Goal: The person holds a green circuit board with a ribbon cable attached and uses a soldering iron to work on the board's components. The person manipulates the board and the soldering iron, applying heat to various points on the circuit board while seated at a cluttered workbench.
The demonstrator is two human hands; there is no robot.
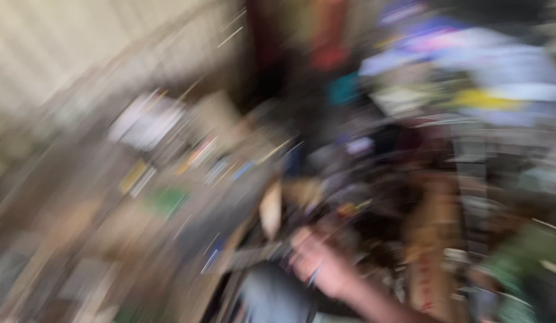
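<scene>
My hand (318,266) comes in from about five o'clock, forearm running down to the bottom edge, and it sits low and a little right of centre. Which of my two hands it is I cannot tell through the smear, and I cannot tell how far the fingers are spread either. It seems to meet a dark flat thing (254,257) that runs off toward nine o'clock from the knuckles; whether I grip it or only touch it is not readable. Judging by its thin, straight outline I would guess it is stiff and light, best taken near the end closest to my palm, but that is a guess from a blurred shape.

Just below, at six o'clock, lies a rounded grey-blue mass (275,296), touching or nearly touching my wrist. Directly above my hand, at twelve o'clock, stands a pale tapered piece (271,209), upright and close.

To three o'clock rises a brown cardboard-like upright (430,239), near enough to crowd any swing that way. Toward nine and ten o'clock spreads a cluttered surface (68,239) with scattered small coloured bits, among them a green patch (169,198). That side looks the more open for moving.

Farthest off, at one to two o'clock, are heaped pale and blue things (499,66) with a yellow streak (484,98).
</scene>
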